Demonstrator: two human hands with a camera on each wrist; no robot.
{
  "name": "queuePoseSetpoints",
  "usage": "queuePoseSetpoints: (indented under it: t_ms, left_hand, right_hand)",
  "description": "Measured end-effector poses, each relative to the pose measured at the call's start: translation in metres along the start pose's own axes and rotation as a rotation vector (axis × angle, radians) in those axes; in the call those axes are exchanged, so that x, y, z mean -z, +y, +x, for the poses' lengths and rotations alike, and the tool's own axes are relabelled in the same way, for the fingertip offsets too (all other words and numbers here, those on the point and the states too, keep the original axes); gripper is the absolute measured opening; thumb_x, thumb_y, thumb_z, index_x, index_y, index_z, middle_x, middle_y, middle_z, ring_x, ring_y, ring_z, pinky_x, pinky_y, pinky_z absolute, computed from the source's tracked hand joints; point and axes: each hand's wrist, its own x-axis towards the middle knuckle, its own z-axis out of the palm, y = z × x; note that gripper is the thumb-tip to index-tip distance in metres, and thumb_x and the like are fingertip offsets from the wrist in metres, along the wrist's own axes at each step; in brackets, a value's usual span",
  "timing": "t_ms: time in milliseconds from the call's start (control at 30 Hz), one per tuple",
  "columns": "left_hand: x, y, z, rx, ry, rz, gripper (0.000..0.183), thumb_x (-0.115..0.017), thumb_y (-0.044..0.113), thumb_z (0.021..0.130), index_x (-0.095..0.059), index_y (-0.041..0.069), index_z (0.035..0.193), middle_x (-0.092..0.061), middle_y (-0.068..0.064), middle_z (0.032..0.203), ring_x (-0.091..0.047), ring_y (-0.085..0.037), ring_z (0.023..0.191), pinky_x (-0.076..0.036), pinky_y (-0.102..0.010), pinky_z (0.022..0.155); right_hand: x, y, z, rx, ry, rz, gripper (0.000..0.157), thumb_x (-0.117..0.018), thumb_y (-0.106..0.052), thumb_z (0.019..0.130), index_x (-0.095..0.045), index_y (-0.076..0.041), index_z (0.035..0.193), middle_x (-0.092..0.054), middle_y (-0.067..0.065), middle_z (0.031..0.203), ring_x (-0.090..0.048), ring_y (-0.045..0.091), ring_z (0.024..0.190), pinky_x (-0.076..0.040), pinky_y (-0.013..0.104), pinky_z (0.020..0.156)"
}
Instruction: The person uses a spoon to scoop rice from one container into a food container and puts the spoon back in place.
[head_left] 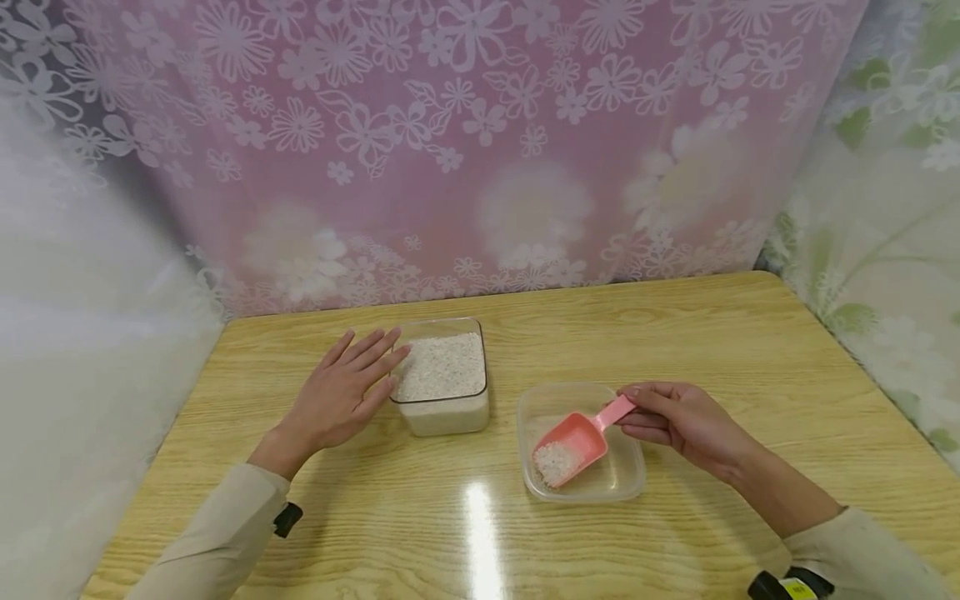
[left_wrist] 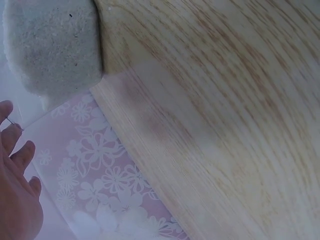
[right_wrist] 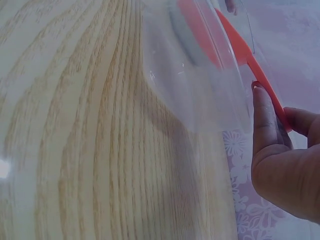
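Pink scoop — handle pinched in right grip, grains over clear tub; left grip unclenched beside grain container. Likely pouring step — next calls for tipping.

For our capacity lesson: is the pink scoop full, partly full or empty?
Partly full: the pink scoop has rice-like grains at its front, bare pink behind them.

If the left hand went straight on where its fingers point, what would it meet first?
Probably the clear square container of rice: the left hand overlaps its left side in the head view, though depth is unclear.
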Motion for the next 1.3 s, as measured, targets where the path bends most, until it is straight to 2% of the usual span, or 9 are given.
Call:
queuePoseSetpoints:
  t_ms: [200,467,733,933,1167,1300]
  left_hand:
    - [0.0,0.0,-0.001,0.001,0.015,-0.008,0.049,-0.041,0.034,0.103,-0.038,0.018,0.149,-0.026,-0.002,0.155,-0.024,-0.023,0.141,-0.009,-0.046,0.115]
    - [-0.002,0.001,0.001,-0.001,0.011,-0.016,0.049,-0.04,0.035,0.103,-0.038,0.018,0.149,-0.025,-0.002,0.156,-0.024,-0.024,0.141,-0.006,-0.043,0.116]
    - [-0.003,0.001,0.001,-0.006,0.025,-0.015,0.048,-0.041,0.034,0.103,-0.04,0.016,0.148,-0.028,-0.003,0.155,-0.025,-0.024,0.141,-0.008,-0.044,0.116]
    - [-0.002,0.0,0.0,0.001,0.025,-0.019,0.048,-0.037,0.036,0.104,-0.039,0.017,0.148,-0.026,-0.002,0.155,-0.024,-0.024,0.141,-0.008,-0.044,0.116]
    - [-0.003,0.001,0.0,0.006,0.009,-0.028,0.049,-0.039,0.035,0.103,-0.038,0.017,0.149,-0.026,-0.004,0.155,-0.022,-0.023,0.142,-0.006,-0.043,0.116]
    - [-0.002,0.001,0.0,0.011,0.005,-0.028,0.049,-0.039,0.034,0.104,-0.038,0.016,0.149,-0.025,-0.003,0.156,-0.023,-0.024,0.141,-0.007,-0.043,0.116]
  right_hand:
    - [-0.003,0.0,0.002,-0.004,0.069,-0.075,0.027,-0.052,-0.009,0.1,-0.059,0.008,0.119,-0.067,0.013,0.106,-0.068,0.019,0.094,-0.052,0.033,0.085]
    - [-0.003,-0.001,0.004,0.003,0.103,-0.104,0.032,-0.053,-0.012,0.1,-0.054,0.011,0.122,-0.067,0.014,0.106,-0.068,0.022,0.095,-0.052,0.034,0.086]
    - [-0.007,-0.001,0.009,0.012,0.174,-0.156,0.039,-0.055,-0.015,0.099,-0.051,0.015,0.122,-0.068,0.014,0.103,-0.069,0.021,0.091,-0.053,0.033,0.083]
    - [-0.011,-0.004,0.012,0.013,0.183,-0.176,0.036,-0.056,-0.017,0.098,-0.054,0.013,0.118,-0.069,0.014,0.101,-0.069,0.021,0.09,-0.053,0.033,0.083]
    - [-0.009,-0.007,0.01,-0.025,0.181,-0.275,0.05,-0.055,-0.02,0.099,-0.043,0.02,0.128,-0.069,0.013,0.101,-0.068,0.021,0.092,-0.053,0.034,0.083]
    - [-0.008,-0.009,0.009,-0.035,0.141,-0.308,0.049,-0.055,-0.019,0.099,-0.044,0.02,0.128,-0.069,0.013,0.101,-0.068,0.023,0.093,-0.053,0.033,0.083]
